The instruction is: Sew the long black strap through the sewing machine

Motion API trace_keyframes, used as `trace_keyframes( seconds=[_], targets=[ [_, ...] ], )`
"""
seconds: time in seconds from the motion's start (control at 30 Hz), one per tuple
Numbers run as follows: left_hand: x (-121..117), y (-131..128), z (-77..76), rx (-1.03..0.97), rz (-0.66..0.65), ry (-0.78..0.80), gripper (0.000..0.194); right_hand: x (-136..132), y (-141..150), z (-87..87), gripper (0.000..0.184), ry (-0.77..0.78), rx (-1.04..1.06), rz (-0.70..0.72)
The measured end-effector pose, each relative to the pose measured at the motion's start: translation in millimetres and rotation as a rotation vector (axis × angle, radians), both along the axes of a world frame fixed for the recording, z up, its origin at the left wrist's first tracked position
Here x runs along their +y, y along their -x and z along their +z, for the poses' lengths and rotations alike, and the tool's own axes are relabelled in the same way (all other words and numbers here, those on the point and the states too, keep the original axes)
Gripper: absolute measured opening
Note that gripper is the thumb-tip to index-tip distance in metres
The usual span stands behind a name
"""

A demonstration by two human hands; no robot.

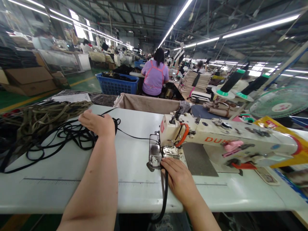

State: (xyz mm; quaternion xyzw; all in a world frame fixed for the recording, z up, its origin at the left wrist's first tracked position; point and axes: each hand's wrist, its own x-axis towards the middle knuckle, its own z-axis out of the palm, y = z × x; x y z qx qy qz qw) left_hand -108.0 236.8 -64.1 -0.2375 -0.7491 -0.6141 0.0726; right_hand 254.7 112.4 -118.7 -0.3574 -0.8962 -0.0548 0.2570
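At the table's left edge lies a heap of olive webbing straps; just in front of it, on the white sewing table, sprawls a loose tangle of narrow black tape, its loops trailing to the left edge; the left hand rests palm down on top of the tangle, fingers nearly together, and whether it has hold of the tape I cannot tell; from under that hand a single strand runs right, across the tabletop, to the metal guide at the needle end of the cream sewing machine; the right hand sits just in front of the guide, fingers curled closed on a flat length of the tape, pinching it near the presser foot; from there the tape hangs down over the table's front edge, smooth and untwisted; behind the table's far edge stands a canvas-lined bin; beyond it, a co-worker in a lilac top sits by a blue plastic basket.
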Motion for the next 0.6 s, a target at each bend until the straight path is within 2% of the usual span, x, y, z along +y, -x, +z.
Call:
trace_keyframes(
  seconds=[0.07,0.1,0.17,0.23,0.3,0.37,0.4,0.47,0.53,0.6],
  targets=[
    [-1,-8,5.3,0.171,0.029,0.110,0.050,0,0,-0.2,0.029,0.001,-0.002,-0.002],
    [0,-12,6.3,0.238,-0.037,0.160,0.046,0,0,-0.5,0.029,0.003,-0.003,-0.004],
    [8,-22,3.0,0.337,-0.359,0.283,0.032,0,0,-1.2,0.028,0.008,-0.005,-0.004],
    [18,-36,-7.4,0.401,-0.769,0.390,0.024,1,0,-1.8,0.028,0.014,-0.006,0.002],
    [26,-54,-22.1,0.456,-1.137,0.458,0.029,1,0,-1.9,0.028,0.020,-0.003,0.009],
    [31,-74,-36.1,0.524,-1.371,0.519,0.039,1,1,-1.2,0.028,0.020,0.008,0.014],
    [33,-83,-41.5,0.558,-1.445,0.548,0.041,1,1,-0.6,0.028,0.020,0.013,0.016],
    [35,-95,-47.9,0.596,-1.514,0.606,0.031,2,1,0.7,0.027,0.018,0.018,0.018],
    [36,-99,-49.1,0.582,-1.505,0.657,0.018,2,1,1.7,0.027,0.019,0.014,0.016],
    [36,-97,-47.5,0.554,-1.459,0.687,0.016,2,1,1.9,0.027,0.022,0.009,0.015]
  ],
)
